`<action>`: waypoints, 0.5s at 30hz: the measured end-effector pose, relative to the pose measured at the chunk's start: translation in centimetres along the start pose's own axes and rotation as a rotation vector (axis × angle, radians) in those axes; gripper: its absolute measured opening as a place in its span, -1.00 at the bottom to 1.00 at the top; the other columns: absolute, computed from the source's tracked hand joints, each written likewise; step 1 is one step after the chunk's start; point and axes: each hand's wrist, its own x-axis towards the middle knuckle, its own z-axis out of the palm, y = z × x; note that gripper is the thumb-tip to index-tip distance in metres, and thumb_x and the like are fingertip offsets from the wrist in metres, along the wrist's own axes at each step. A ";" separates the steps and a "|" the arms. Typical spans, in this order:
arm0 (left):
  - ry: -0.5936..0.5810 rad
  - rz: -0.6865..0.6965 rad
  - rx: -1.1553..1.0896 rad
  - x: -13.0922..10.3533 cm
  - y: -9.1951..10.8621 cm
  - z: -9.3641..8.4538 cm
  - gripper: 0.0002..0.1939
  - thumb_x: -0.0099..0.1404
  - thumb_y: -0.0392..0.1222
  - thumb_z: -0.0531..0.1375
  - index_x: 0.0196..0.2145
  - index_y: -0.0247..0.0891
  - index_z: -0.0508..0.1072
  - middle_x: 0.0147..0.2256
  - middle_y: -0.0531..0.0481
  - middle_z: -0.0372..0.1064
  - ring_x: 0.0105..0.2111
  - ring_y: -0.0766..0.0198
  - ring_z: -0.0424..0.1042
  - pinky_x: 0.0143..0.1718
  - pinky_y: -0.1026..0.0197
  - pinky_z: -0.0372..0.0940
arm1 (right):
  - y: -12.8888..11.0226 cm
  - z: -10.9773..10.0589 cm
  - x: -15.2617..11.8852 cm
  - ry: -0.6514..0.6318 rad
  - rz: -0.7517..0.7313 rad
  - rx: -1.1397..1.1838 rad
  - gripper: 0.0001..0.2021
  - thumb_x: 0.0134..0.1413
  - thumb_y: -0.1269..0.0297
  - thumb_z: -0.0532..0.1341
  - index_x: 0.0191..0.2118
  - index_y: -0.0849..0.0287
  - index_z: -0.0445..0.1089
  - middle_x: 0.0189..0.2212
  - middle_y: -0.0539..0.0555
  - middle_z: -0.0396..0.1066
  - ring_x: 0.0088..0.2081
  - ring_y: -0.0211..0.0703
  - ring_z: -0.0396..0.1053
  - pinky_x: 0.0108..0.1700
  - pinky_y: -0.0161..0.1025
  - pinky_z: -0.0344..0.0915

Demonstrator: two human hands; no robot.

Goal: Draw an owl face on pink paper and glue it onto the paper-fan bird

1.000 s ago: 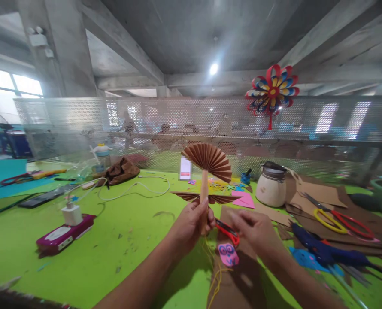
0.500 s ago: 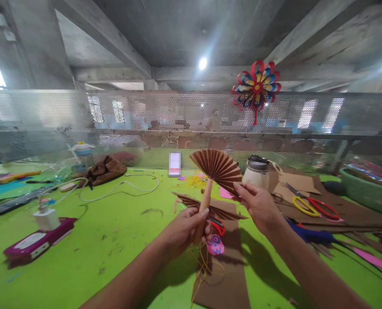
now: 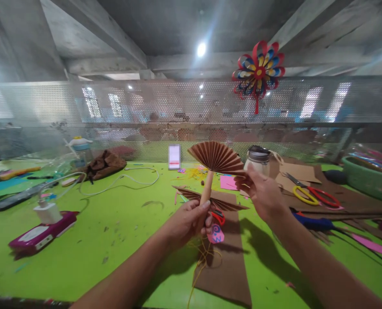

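Observation:
Fingers of my left hand (image 3: 192,219) are wrapped round a light brown paper tube (image 3: 207,189), which leans slightly right. A pleated brown paper fan (image 3: 215,156) spreads at the tube's top. My right hand (image 3: 260,189) pinches the fan's right end. Lower down, another pleated brown piece (image 3: 225,204) sticks out on both sides of the tube, partly behind my left hand. Below the hands are a pink paper piece with blue marks (image 3: 216,234), red-handled scissors (image 3: 219,217) and tangled yellow string (image 3: 204,257), over a brown paper strip (image 3: 225,274).
On the green table (image 3: 123,240) stand a purple power strip (image 3: 43,234), a phone (image 3: 174,156) and a jar (image 3: 258,161). Yellow and red scissors (image 3: 316,197), a blue tool (image 3: 313,221) and a green basket (image 3: 368,180) lie right. A paper flower (image 3: 258,73) hangs on the mesh screen.
My right hand has lifted slightly and moved outward with the fan's right end, which is now higher and flatter. My left hand keeps its hold on the tube. The camera view has tilted down.

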 end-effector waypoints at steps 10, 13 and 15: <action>0.263 0.299 -0.024 -0.1 1.7 -0.2 -0.64 0.14 0.06 0.35 -0.34 -0.32 0.47 -0.43 -0.04 0.44 -0.42 0.30 0.39 -0.46 0.32 0.25 | 3.7 3.4 -5.0 -0.330 0.264 -0.077 -0.73 -0.17 0.14 0.43 -0.40 0.25 0.53 -0.37 0.18 0.53 -0.32 -0.06 0.45 -0.23 -0.12 0.37; 0.267 0.289 -0.003 -0.1 1.3 -0.1 -0.63 0.08 0.05 0.38 -0.40 -0.36 0.50 -0.48 -0.05 0.43 -0.47 0.29 0.39 -0.48 0.30 0.24 | 3.4 4.7 -6.7 -0.517 0.221 -0.098 -0.68 0.01 0.11 0.34 -0.14 0.19 0.50 -0.15 0.18 0.50 -0.11 -0.05 0.42 -0.02 -0.08 0.32; 0.257 0.266 0.002 0.0 1.0 0.2 -0.63 0.09 0.05 0.38 -0.39 -0.36 0.51 -0.54 -0.02 0.40 -0.53 0.31 0.37 -0.52 0.31 0.21 | 3.5 5.2 -7.3 -0.598 0.207 -0.114 -0.67 0.08 0.07 0.29 -0.11 0.17 0.45 -0.19 0.14 0.48 -0.15 -0.12 0.41 -0.03 -0.13 0.32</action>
